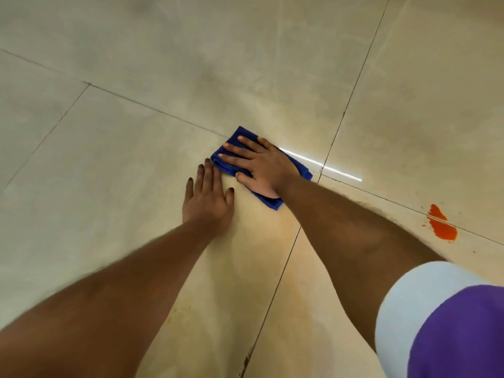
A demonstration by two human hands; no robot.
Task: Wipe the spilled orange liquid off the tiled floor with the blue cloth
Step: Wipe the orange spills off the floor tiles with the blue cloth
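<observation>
A folded blue cloth [300,166] lies flat on the beige tiled floor [136,159] near the middle of the view. My right hand [259,166] presses down on it, palm flat and fingers spread. My left hand [208,199] rests flat on the bare tile just left of the cloth, fingers apart, holding nothing. A patch of orange liquid [441,223] with small splashes lies across a grout line at the right, well away from the cloth. A faint orange-tinted smear [272,241] covers the tiles below the hands.
Dark grout lines [346,105] cross the floor around the cloth. A bright strip of reflected light [327,166] lies just right of the cloth. My purple and pale sleeve [436,323] fills the lower right corner.
</observation>
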